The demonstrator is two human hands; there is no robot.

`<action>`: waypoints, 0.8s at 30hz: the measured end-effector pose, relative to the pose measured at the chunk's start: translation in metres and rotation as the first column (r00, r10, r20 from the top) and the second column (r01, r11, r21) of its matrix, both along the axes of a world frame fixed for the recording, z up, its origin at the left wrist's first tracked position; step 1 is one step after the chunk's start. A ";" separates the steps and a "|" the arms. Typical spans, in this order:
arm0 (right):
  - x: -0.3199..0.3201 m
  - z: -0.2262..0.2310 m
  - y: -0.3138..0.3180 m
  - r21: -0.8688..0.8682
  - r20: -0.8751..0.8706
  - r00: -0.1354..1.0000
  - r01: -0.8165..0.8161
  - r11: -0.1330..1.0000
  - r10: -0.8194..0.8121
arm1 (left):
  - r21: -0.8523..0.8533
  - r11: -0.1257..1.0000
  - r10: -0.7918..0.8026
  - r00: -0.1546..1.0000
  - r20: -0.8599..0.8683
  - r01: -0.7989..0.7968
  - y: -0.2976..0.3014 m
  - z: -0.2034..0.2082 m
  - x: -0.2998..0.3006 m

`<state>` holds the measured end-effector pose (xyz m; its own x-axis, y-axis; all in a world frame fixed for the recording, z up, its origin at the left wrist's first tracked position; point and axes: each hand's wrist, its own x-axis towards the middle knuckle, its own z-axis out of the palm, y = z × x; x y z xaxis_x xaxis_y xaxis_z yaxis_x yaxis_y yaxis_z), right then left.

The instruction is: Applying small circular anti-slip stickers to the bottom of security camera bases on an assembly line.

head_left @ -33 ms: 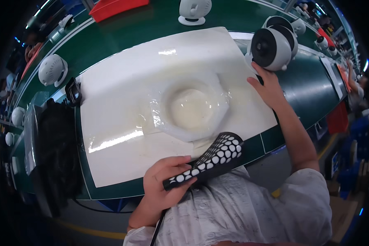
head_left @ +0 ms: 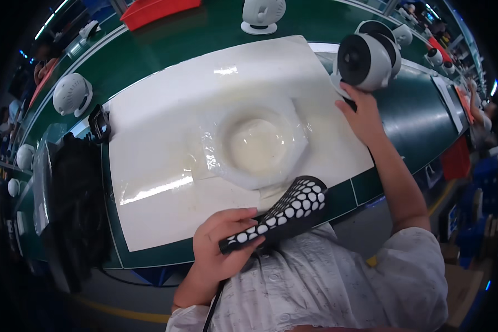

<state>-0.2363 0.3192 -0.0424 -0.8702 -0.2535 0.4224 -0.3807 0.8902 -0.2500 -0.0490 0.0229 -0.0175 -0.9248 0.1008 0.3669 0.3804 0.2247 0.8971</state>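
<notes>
My left hand (head_left: 221, 246) is closed around the handle of a black tool with a honeycomb pattern of pale holes (head_left: 285, 210); a dark cable hangs down from it. The tool's wide end lies over the near edge of a white mat (head_left: 166, 138). My right hand (head_left: 362, 113) reaches to the mat's far right corner and grips the base of a white round fan-like unit with a dark front (head_left: 365, 58). In the middle of the mat rests a round white part wrapped in clear plastic film (head_left: 257, 146), touched by neither hand.
The mat covers a green table (head_left: 420, 122). More white round units stand at the left (head_left: 72, 94), at the back (head_left: 263, 14) and along the right. A red bin (head_left: 157, 8) is at the back. A black bundle (head_left: 74, 205) and a small black object (head_left: 98, 123) lie left.
</notes>
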 end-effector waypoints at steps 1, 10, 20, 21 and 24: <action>-0.006 0.004 0.007 0.014 -0.128 0.988 -0.081 0.997 0.083 | 0.010 1.000 0.017 1.000 0.008 -0.017 0.002 0.000 0.000; 0.035 0.086 -0.054 -0.755 -0.193 0.883 -0.412 0.509 0.429 | 0.081 0.993 0.091 0.995 -0.030 -0.088 0.012 -0.008 -0.004; 0.040 0.090 -0.103 -0.633 -0.078 0.895 -0.386 0.671 0.440 | 0.229 0.966 0.118 0.993 0.027 -0.121 0.000 0.000 0.002; 0.055 0.083 -0.090 -0.515 -0.270 0.892 -0.451 0.729 0.362 | 0.278 0.952 0.101 0.988 0.114 -0.129 -0.001 0.000 0.005; 0.102 0.055 -0.067 -0.637 -0.228 0.723 -0.617 0.462 0.652 | 0.307 0.948 0.031 0.986 0.166 -0.081 0.000 0.003 0.004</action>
